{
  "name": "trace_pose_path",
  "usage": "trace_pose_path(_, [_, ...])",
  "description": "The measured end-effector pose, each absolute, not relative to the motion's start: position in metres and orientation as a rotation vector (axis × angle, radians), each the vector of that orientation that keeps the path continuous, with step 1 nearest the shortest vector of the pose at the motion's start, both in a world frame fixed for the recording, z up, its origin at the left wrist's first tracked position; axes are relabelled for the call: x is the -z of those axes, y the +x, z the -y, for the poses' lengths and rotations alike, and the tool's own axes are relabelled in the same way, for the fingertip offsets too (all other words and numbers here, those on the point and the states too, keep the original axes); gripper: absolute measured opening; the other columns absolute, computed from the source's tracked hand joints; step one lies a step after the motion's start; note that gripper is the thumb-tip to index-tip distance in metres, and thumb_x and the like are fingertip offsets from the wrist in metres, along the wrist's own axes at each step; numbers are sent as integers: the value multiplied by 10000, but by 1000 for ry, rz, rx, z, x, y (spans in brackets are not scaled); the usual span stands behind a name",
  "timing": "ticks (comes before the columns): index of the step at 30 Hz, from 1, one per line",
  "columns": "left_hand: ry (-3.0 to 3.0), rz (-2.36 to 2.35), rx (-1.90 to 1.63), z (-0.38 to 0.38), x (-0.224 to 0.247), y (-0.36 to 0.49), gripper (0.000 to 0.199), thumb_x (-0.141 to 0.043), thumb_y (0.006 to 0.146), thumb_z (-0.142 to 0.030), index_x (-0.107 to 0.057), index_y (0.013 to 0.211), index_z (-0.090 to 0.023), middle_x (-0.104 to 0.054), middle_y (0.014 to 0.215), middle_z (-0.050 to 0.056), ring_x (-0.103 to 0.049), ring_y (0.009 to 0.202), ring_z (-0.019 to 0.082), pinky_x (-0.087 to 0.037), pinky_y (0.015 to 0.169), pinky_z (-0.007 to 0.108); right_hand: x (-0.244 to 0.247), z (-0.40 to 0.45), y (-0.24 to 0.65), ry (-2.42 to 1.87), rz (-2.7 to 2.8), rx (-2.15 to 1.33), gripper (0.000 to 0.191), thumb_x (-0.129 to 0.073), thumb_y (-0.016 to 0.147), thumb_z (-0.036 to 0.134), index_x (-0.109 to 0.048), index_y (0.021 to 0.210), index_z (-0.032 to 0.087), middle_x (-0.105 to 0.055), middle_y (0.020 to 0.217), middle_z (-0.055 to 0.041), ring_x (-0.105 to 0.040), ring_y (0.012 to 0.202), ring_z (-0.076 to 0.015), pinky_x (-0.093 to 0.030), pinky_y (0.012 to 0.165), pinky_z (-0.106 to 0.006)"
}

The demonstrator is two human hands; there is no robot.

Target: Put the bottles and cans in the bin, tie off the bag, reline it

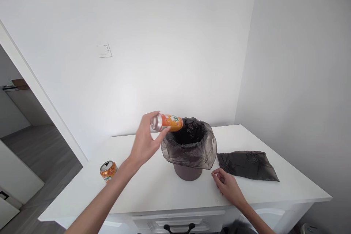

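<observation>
My left hand point(146, 137) is closed around an orange soda can point(172, 122), which lies sideways in the air. The can's far end is over the left edge of a small trash bin point(188, 173). A dark translucent trash bag point(189, 155) lines the bin and hangs over its rim; the bin's inside is dark. My right hand point(226, 185) rests on the white top just right of the bin's base, its fingers curled in with nothing visible in them. A second orange soda can point(108, 170), opened, stands upright at the left, partly behind my left forearm.
A folded dark plastic bag point(248, 165) lies flat right of the bin. The white cabinet top point(148, 193) meets walls behind and at the right. A black drawer handle point(179, 229) shows below its front edge. A doorway point(30, 117) opens at the left.
</observation>
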State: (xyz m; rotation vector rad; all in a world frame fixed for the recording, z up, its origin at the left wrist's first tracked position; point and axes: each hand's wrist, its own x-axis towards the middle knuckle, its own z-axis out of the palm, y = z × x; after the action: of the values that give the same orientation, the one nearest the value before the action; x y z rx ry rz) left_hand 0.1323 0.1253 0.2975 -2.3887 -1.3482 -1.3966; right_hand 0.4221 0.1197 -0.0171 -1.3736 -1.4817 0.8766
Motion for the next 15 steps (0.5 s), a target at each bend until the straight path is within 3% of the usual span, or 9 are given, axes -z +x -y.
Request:
trace_pose_path(3, [-2598,1270,1239,-136,-283,152,496,-624,958,-367,-486,1431,-311,-548,1431,81,-566,1304,244,-468,1106,425,17,-120,421,-1373,1486,-879,410,-483,916,628,-611,887,240,-522,577,46,-505,466,-161,-408,477,-273])
trace_pose_path(8, [-2549,1466,1151,-142,-250,137,537,-521,1007,-456,-402,1523,-364,-407,1591,78,-444,1441,278,-439,1137,482,16,-120,422,-1370,1506,-874,417,-449,945,624,-593,887,237,-510,584,43,-503,467,-159,-412,476,-272])
trace_pose_path(11, [-2351,1538,1098,-141,-238,92,469,-466,1021,-476,-463,1471,-345,-448,1562,80,-456,1423,286,-419,1143,493,14,-119,422,-1352,1502,-870,428,-462,938,637,-604,880,238,-507,575,43,-494,465,-158,-406,475,-273])
trace_pose_path(15, [-2089,1682,733,-141,-217,4,502,-423,998,-493,-516,1427,-250,-496,1509,142,-433,1417,346,-330,1178,553,13,-118,423,-1358,1489,-872,429,-483,920,647,-617,870,242,-513,567,44,-484,455,-157,-401,481,-274])
